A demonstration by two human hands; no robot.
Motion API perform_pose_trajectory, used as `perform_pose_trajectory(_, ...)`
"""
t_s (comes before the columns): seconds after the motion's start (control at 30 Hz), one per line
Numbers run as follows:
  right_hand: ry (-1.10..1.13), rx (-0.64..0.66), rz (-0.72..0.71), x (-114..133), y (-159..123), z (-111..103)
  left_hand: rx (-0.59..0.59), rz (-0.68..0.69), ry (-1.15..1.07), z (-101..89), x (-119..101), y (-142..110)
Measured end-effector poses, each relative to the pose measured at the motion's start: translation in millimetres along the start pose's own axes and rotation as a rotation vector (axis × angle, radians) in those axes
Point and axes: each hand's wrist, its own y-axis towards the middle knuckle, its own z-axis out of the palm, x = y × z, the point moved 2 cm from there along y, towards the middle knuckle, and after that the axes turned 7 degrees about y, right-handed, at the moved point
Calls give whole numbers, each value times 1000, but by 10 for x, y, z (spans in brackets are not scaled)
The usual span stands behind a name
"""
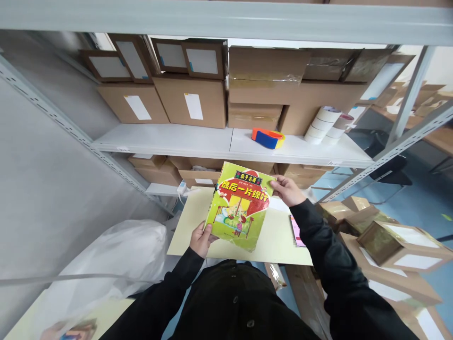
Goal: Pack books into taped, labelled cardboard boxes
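Observation:
A green picture book (pixel 255 226) with a red and yellow title is held up at a slight tilt above the pale yellow table (pixel 184 236), its cover facing me. My left hand (pixel 201 238) grips its lower left corner, thumb on the cover. My right hand (pixel 286 190) pinches its upper right edge. Fingers behind the book are hidden. To the right, partly behind my right sleeve, lies a phone with a pink screen (pixel 298 231).
On the white shelf (pixel 198 139) ahead stand cardboard boxes (pixel 191 101), a blue, orange and yellow ring-shaped thing (pixel 268 139) and stacked tape rolls (pixel 320 125). Taped cartons (pixel 403 245) are piled at right. A white plastic bag (pixel 116 255) bulges at left.

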Motion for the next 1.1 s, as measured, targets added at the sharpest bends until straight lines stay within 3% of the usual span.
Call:
perform_pose_trajectory(0.1, 142, -100, -27, -201, -142, 51, 15, -11, -27, 63, -1, 18)
perform_pose_trajectory(0.27, 0, 41, 46, -476, -432, 335, 23, -30, -64, 135, 36, 87)
perform_pose_trajectory(0.37, -31, 14, 11, -625, -573, 474, 41, -23, 25, 132, 88, 118)
perform_pose_trajectory(0.57, -19, -56, 35, -835, -677, 435, 89, 145, 205, 23, 78, 197)
perform_pose_trajectory(0.87, 31, -35, 198, -1172, -655, 282, -104, 213, 392, 65, 32, 429)
perform_pose_trajectory(1.0, 14, -26, 315, -1363, -543, 251, -240, 153, 410, 41, 160, 486)
perform_pose_trajectory(1.1, 39, -26, 420, -1579, -344, 275, -335, 89, 454, -98, 340, 620)
